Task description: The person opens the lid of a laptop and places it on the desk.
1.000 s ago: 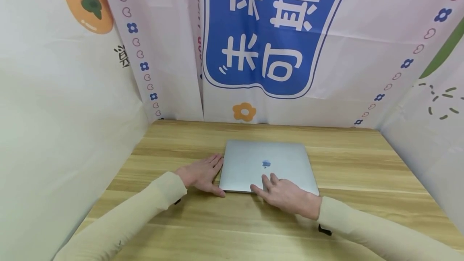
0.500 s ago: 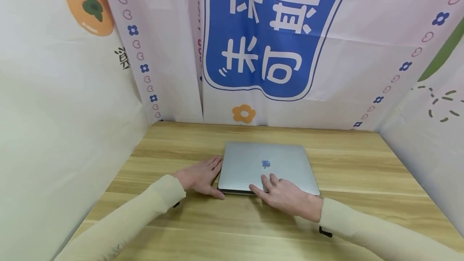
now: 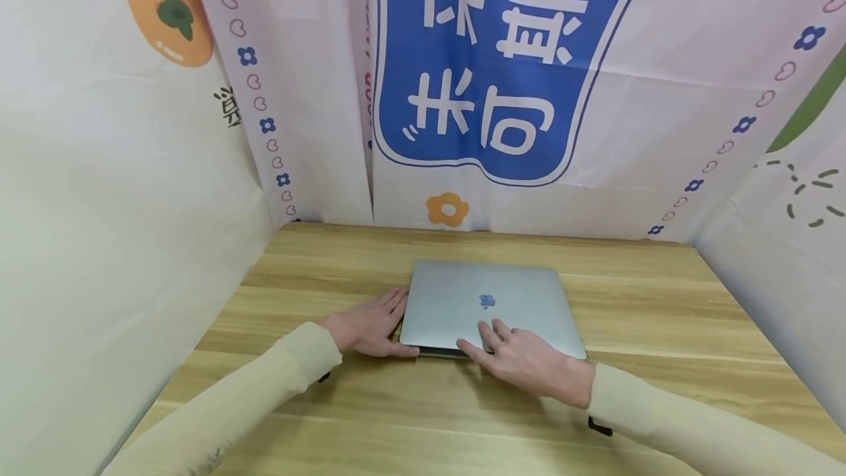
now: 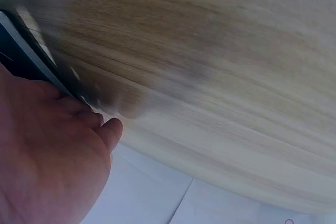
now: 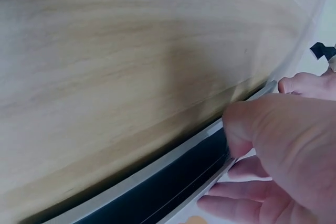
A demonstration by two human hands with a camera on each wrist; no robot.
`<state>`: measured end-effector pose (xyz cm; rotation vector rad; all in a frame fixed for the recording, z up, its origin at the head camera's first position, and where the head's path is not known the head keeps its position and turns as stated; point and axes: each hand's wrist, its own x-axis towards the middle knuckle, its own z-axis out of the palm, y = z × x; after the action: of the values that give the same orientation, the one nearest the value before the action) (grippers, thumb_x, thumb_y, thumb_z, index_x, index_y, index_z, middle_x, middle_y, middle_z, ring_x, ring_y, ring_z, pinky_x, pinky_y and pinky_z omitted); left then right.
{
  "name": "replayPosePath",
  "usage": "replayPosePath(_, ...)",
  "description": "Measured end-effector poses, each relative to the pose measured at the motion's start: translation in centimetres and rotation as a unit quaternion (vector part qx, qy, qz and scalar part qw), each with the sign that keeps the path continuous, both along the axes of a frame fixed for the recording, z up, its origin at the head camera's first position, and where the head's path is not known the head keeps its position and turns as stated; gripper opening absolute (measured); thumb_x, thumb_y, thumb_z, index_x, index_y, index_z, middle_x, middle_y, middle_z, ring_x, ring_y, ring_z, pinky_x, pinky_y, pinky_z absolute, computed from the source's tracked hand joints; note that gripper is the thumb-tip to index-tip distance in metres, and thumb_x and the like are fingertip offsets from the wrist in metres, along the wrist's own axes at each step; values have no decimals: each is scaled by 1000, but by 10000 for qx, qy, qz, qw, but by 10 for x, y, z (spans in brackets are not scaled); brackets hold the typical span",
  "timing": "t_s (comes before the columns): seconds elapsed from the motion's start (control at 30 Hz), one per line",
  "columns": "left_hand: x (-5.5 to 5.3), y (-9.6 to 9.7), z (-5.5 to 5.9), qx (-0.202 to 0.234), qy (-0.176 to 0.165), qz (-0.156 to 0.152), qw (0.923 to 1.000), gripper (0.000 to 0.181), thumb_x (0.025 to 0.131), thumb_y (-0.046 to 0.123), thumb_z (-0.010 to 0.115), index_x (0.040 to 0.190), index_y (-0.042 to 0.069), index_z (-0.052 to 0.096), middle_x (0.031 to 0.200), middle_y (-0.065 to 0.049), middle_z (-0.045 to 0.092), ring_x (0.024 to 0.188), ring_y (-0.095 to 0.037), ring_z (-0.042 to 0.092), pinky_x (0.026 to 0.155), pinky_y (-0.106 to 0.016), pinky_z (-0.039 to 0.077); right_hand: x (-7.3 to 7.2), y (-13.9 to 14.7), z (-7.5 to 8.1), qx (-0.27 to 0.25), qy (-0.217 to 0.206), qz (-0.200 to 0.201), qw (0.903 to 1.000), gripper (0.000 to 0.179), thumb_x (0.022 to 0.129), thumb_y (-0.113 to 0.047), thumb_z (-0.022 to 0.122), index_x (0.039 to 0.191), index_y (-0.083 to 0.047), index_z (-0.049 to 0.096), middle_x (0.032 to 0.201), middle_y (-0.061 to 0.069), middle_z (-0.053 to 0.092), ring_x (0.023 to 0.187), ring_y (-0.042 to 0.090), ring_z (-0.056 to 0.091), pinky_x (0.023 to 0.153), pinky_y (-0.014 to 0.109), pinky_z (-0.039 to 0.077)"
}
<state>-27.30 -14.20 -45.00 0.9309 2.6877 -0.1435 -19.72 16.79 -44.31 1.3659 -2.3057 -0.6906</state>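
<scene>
A silver laptop [image 3: 443, 307] with a blue apple logo lies on the wooden table. Its lid is slightly raised along the near edge, leaving a narrow dark gap. My right hand [image 3: 532, 366] pinches this edge: in the right wrist view the thumb [image 5: 241, 127] is at the gap between lid and base, with fingers [image 5: 231, 205] on the lid's outer side. My left hand [image 3: 373, 325] rests flat by the left side, fingers straight along it and thumb at the near left corner. In the left wrist view those fingertips meet the laptop's edge [image 4: 31, 56].
The wood-grain table [image 3: 317, 402] extends around the laptop. White printed sheets form a left wall [image 3: 132, 189], a back wall [image 3: 330, 182] with a blue lettered panel, and a right wall [image 3: 780, 255]. Pale sleeves cover both forearms.
The laptop's near lid edge has risen from closed to a small gap under my right hand. My left thumb has shifted slightly inward at the near left corner.
</scene>
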Motion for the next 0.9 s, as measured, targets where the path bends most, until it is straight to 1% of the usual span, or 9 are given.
replayPosePath(0.1, 1, 0, 0, -40, 34, 6, 10000, 118, 80, 90, 27, 157, 2, 9, 166, -14, 6, 154, -26, 8, 125, -39, 17, 0, 1, -1, -75, -107, -17, 9999, 71, 85, -7, 74, 147, -22, 45, 131, 16, 63, 109, 27, 68, 62, 23, 57)
replayPosePath(0.23, 1, 0, 0, -70, 62, -3, 10000, 118, 80, 90, 27, 157, 2, 9, 166, -15, 6, 154, -26, 8, 125, -39, 18, -2, 5, -4, -166, -377, -41, 9991, 65, 90, -9, 69, 148, -22, 43, 136, 17, 60, 118, 27, 64, 77, 30, 60)
replayPosePath(0.33, 1, 1, 1, -129, 49, -6, 9999, 118, 80, 90, 29, 157, 3, 8, 166, -14, 5, 154, -26, 7, 125, -38, 18, -5, 9, -8, -172, -580, -69, 9981, 61, 95, -11, 63, 150, -22, 40, 141, 17, 56, 125, 28, 60, 88, 35, 58)
replayPosePath(0.47, 1, 1, 2, -134, 8, -34, 9999, 117, 81, 88, 34, 157, 2, 9, 166, -15, 4, 154, -27, 6, 125, -39, 18, -11, 14, -10, -109, -686, -38, 9976, 58, 99, -13, 56, 152, -23, 36, 146, 15, 52, 132, 27, 55, 95, 35, 55)
replayPosePath(0.67, 1, 3, 4, -150, -9, -28, 9999, 118, 80, 87, 37, 157, 1, 11, 166, -15, 5, 154, -27, 7, 125, -39, 18, -17, 20, -10, 107, -609, 145, 9980, 63, 97, -13, 59, 154, -21, 33, 150, 16, 47, 136, 27, 50, 99, 35, 53)
replayPosePath(0.8, 1, 6, 7, -203, -3, 3, 9998, 120, 79, 88, 39, 156, 1, 13, 166, -16, 7, 154, -27, 9, 125, -39, 19, -17, 22, -11, 246, -416, 221, 9986, 64, 98, -14, 59, 155, -20, 31, 150, 17, 46, 137, 28, 49, 103, 35, 51)
replayPosePath(0.9, 0, 7, 8, -223, 8, -2, 9998, 121, 78, 88, 41, 156, 0, 13, 165, -17, 8, 154, -28, 10, 124, -38, 19, -18, 22, -12, 265, -229, 306, 9989, 63, 98, -16, 59, 154, -18, 31, 149, 17, 47, 136, 28, 50, 102, 35, 51)
